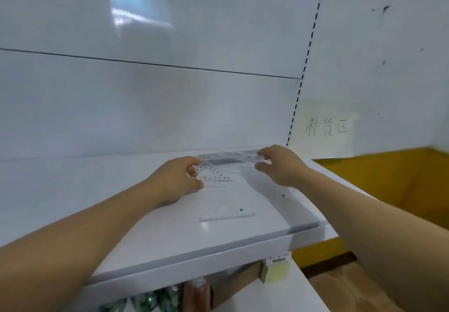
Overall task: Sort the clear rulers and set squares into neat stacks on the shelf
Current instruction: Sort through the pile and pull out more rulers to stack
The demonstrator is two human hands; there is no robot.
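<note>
Clear plastic straight ruler lies crosswise at the back of the white shelf, long axis running hand to hand: right hand pinches its right end, left hand curls at its left end, grip unclear.

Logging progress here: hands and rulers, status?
Right hand pinches clear ruler at shelf back. Left hand grips numbered set squares. One loose set square near front. Nothing blocking.
</note>
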